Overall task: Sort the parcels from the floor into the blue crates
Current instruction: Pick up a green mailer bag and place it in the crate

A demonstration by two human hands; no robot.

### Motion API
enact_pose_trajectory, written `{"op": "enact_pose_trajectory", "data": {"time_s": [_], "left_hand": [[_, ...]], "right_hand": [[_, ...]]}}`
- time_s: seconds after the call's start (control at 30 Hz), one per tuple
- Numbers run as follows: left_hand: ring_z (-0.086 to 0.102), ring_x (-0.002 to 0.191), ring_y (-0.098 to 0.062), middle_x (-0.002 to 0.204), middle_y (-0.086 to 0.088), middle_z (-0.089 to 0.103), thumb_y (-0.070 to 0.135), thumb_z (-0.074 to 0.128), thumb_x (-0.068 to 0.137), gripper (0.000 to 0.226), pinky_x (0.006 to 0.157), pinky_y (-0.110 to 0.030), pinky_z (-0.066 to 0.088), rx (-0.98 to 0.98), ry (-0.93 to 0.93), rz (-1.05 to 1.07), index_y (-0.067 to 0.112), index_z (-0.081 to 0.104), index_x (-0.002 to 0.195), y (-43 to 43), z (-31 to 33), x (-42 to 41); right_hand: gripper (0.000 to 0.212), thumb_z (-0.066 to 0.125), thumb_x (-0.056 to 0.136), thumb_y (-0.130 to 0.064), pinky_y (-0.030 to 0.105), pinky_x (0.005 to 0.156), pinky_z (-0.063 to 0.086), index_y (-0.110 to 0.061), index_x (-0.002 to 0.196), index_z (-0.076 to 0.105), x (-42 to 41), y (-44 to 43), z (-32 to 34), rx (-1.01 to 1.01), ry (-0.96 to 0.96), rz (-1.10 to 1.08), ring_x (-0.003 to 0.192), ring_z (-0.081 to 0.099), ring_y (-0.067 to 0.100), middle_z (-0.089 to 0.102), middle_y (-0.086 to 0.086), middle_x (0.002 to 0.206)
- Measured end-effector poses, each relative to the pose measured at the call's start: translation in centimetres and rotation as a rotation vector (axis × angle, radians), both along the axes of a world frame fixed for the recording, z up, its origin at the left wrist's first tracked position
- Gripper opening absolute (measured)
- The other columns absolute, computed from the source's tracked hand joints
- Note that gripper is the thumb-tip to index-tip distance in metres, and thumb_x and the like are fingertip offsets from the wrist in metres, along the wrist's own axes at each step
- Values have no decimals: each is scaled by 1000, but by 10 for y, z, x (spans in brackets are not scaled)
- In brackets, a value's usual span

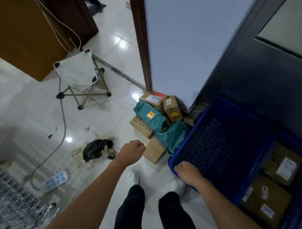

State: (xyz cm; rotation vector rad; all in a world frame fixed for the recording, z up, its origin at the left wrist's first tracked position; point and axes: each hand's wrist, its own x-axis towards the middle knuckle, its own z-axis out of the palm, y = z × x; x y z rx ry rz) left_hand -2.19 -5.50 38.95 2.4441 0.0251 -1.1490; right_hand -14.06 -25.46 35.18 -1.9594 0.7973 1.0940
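A parcel-sorting back room: cardboard parcels (172,111) heaped in a tiled-floor (116,44) corner beside blue crates (222,138) (one already holding boxes).

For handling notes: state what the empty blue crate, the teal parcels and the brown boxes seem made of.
The empty blue crate: likely moulded plastic, matte, perforated lattice floor. The teal parcels: apparently thin plastic film, wrinkled, slight sheen. The brown boxes: cardboard, dull kraft surface, folded edges, stuck-on labels.

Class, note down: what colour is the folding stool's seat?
White with black corners; the folding stool shows in the head view.
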Motion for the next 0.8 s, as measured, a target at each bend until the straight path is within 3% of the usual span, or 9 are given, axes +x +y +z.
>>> {"op": "enact_pose_trajectory", "data": {"time_s": [0.1, 0.2, 0.33, 0.4, 0.47, 0.57, 0.67, 0.8], "left_hand": [[61, 113, -26, 124, -3, 69, 30, 47, 100, 35, 91, -31, 45, 8, 20, -68, 14, 68, 122, -5, -38, 23], [60, 117, -27, 128, -4, 67, 34, 46, 101, 37, 94, -32, 45, 20, 52, -163, 15, 67, 126, -16, -88, 48], [59, 120, -30, 132, -8, 65, 38, 41, 104, 41, 98, -35, 46, 63, 65, -384, 14, 62, 130, -32, -175, 75], [58, 121, -31, 134, -10, 63, 36, 40, 105, 41, 99, -36, 46, 74, 60, -474, 12, 60, 132, -41, -221, 83], [56, 125, -31, 138, -12, 60, 32, 42, 105, 40, 101, -36, 44, 77, 51, -527, 11, 56, 136, -50, -265, 89], [53, 128, -32, 143, -13, 54, 27, 46, 102, 42, 103, -38, 42, 71, 26, -525, 11, 48, 141, -61, -325, 98], [49, 134, -31, 153, -12, 45, 18, 48, 100, 51, 106, -39, 40, 64, -4, -557, 13, 39, 149, -68, -375, 105], [34, 148, -27, 169, -4, 13, 5, 51, 95, 75, 117, -36, 31, 34, -2, -663, 16, 18, 160, -77, -417, 110]], "right_hand": [[34, 46, 98, -30, 32, 69, 37, -21, 67, 38, 28, 7, -32, 36, 8, -28, 81, 47, 20, 48, 1, 81], [38, 47, 98, -28, 32, 54, 26, -19, 63, 35, 55, 17, -64, 41, -13, -122, 61, 40, 17, 39, -1, 66], [40, 46, 101, -28, 33, 55, 27, -20, 63, 36, 89, 30, -136, 40, -50, -192, 62, 40, 16, 39, -3, 65], [35, 45, 102, -26, 33, 65, 34, -23, 67, 41, 104, 34, -178, 35, -56, -228, 74, 47, 18, 45, -4, 71], [19, 46, 102, -29, 32, 78, 41, -20, 88, 56, 115, 35, -219, 44, -38, -270, 95, 55, 24, 59, 3, 95], [44, 48, 100, -38, 38, 97, 46, -10, 134, 51, 123, 39, -276, 14, 6, -329, 119, 55, 30, 57, 11, 130], [54, 51, 100, -40, 38, 100, 45, -7, 142, 44, 121, 44, -324, 12, 4, -376, 124, 54, 31, 55, 13, 137], [69, 52, 100, -37, 41, 110, 39, -6, 155, 24, 112, 53, -368, 39, 2, -420, 140, 41, 34, 38, 16, 155]]}}
